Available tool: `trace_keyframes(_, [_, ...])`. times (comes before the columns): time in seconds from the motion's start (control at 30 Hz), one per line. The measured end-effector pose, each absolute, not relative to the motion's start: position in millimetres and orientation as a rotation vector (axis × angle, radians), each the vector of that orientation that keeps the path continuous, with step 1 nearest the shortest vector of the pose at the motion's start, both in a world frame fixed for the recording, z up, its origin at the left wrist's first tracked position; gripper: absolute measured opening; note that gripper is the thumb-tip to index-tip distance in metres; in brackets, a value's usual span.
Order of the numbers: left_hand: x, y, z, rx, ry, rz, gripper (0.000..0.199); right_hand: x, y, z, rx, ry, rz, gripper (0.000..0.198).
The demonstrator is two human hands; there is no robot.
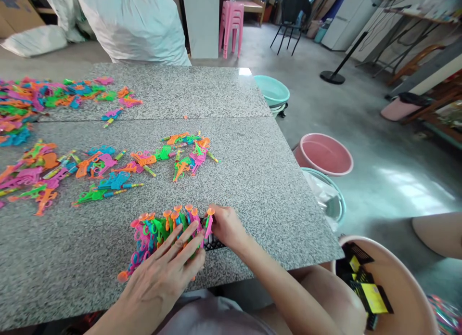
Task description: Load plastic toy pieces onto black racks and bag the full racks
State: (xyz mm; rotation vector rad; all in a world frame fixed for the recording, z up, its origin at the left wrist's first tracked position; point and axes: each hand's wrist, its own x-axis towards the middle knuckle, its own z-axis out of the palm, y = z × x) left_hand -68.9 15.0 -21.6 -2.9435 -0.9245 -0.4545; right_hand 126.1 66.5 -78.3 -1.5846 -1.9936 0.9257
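Observation:
A tight row of bright plastic toy guns [159, 229] with orange and pink suction-cup tips stands near the table's front edge. My left hand [168, 270] lies over the row with its fingers stretched out, resting against the guns. At the right end of the row, my right hand [227, 225] is closed in a pinch on a pink and green toy gun [209, 224] with an orange cup on top. Beneath it shows part of a black openwork tray [215, 243]; the rest of it is hidden by the guns and my left hand.
Loose toy guns lie in piles [191, 154] across the speckled stone table [252, 181], with more at the far left [54, 94]. Right of the table stand a pink basin [327, 154], a turquoise basin [270, 89] and an orange tub [400, 287] holding black-and-yellow pieces.

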Motion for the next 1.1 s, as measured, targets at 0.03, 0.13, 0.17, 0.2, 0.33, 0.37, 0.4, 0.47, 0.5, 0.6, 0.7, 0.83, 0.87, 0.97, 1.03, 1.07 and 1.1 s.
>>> trace_keyframes(0.03, [-68,15,-21,-2.945,-0.919,-0.465,0.031,123,67,-75,-1.599,-2.058,0.883,0.014])
trace_keyframes(0.13, [-68,16,-20,-2.95,-0.919,-0.478,0.03,116,71,-68,-1.596,-2.191,0.84,0.01])
trace_keyframes(0.17, [-68,16,-20,-2.945,-0.922,-0.475,0.031,115,73,-67,-1.58,-2.205,0.843,0.009])
trace_keyframes(0.2, [-69,16,-20,-2.94,-0.913,-0.469,0.032,115,74,-68,-1.56,-2.201,0.853,0.009])
trace_keyframes(0.33, [-71,15,-24,-2.935,-0.864,-0.38,0.035,120,77,-83,-1.449,-2.052,0.988,0.014])
trace_keyframes(0.37, [-71,15,-24,-2.939,-0.875,-0.361,0.035,122,77,-88,-1.423,-2.0,1.021,0.015])
trace_keyframes(0.4, [-72,15,-24,-2.945,-0.896,-0.345,0.035,123,76,-93,-1.409,-1.942,1.043,0.015])
trace_keyframes(0.47, [-72,14,-23,-2.957,-0.937,-0.329,0.034,125,74,-101,-1.422,-1.826,1.055,0.015])
trace_keyframes(0.5, [-72,13,-22,-2.963,-0.947,-0.321,0.034,125,72,-103,-1.435,-1.787,1.057,0.016])
trace_keyframes(0.6, [-71,14,-20,-2.968,-0.951,-0.324,0.034,124,66,-101,-1.457,-1.827,1.022,0.015])
trace_keyframes(0.7, [-71,15,-17,-2.971,-0.924,-0.367,0.033,119,61,-91,-1.507,-2.052,0.872,0.012])
trace_keyframes(0.83, [-70,17,-16,-2.958,-0.912,-0.407,0.031,109,68,-76,-1.641,-2.299,0.731,0.012])
trace_keyframes(0.87, [-70,18,-16,-2.958,-0.891,-0.418,0.03,107,70,-73,-1.656,-2.336,0.735,0.012])
trace_keyframes(0.97, [-69,19,-20,-2.994,-0.819,-0.435,0.029,104,73,-68,-1.648,-2.398,0.779,0.012])
trace_keyframes(1.03, [-69,20,-24,-3.005,-0.817,-0.449,0.029,106,72,-69,-1.63,-2.399,0.78,0.012])
trace_keyframes(1.07, [-70,21,-26,-2.992,-0.831,-0.462,0.029,109,72,-70,-1.597,-2.401,0.784,0.013])
trace_keyframes(1.1, [-70,21,-28,-2.978,-0.839,-0.467,0.029,114,75,-72,-1.54,-2.409,0.809,0.013])
